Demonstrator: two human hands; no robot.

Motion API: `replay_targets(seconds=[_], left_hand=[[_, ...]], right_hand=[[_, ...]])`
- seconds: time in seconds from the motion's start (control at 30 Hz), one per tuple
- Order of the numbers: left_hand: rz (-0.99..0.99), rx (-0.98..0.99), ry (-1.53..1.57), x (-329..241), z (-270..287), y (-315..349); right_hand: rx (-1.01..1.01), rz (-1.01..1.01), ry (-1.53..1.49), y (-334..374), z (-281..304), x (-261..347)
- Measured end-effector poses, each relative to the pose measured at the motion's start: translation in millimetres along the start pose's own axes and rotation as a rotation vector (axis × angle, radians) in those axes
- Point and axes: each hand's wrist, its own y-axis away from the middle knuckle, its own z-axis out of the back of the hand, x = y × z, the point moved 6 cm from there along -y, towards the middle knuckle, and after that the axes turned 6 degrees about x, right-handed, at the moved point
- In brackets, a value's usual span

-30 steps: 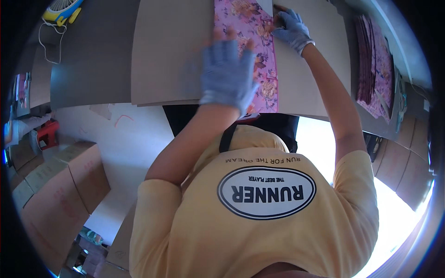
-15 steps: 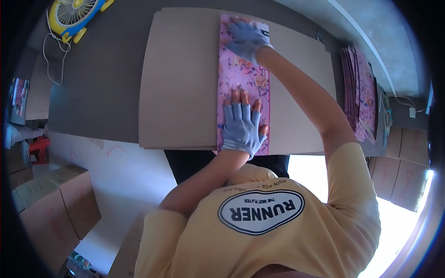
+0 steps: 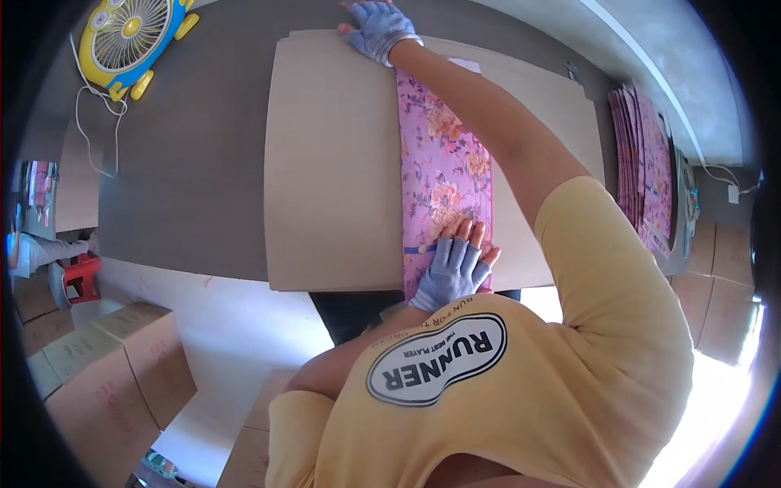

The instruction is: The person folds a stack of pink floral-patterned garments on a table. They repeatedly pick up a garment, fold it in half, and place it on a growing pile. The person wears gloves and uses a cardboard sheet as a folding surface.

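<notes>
A long, flat, folded pink piece (image 3: 443, 163) with a flower print lies lengthwise on a sheet of brown cardboard (image 3: 333, 179). My left hand (image 3: 452, 268), in a grey-blue fingerless glove, rests flat on its near end with fingers stretched out. At the far edge of the cardboard, left of the piece's far end, is my right hand (image 3: 378, 31) in a matching glove. Its fingers are apart and nothing shows in them. My right forearm crosses over the piece and hides part of its far half.
The cardboard lies on a dark grey table (image 3: 187, 179). At the right stands a pile of similar floral pieces (image 3: 643, 163). A yellow and blue fan (image 3: 130, 37) with a white cord sits far left. Cardboard boxes (image 3: 106, 382) and a red stool (image 3: 80, 276) stand lower left.
My right hand has left the floral piece's far end and moved away and left to the cardboard's far edge. My left hand stays on the near end, slightly closer to me.
</notes>
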Motion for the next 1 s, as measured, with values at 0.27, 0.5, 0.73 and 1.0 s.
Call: replay_targets(seconds=[0.27,0.5,0.73,1.0], left_hand=[[0.005,0.206,-0.048,-4,5,-3],[0.044,0.103,-0.113,-9,2,7],[-0.065,-0.058,-0.090,-12,23,48],[0.135,-0.157,0.062,16,59,91]], right_hand=[[0.247,0.505,-0.069,184,9,129],[0.413,0.597,-0.381,212,33,156],[0.091,-0.017,0.026,6,-6,-17],[-0.074,0.117,-0.032,14,11,15]])
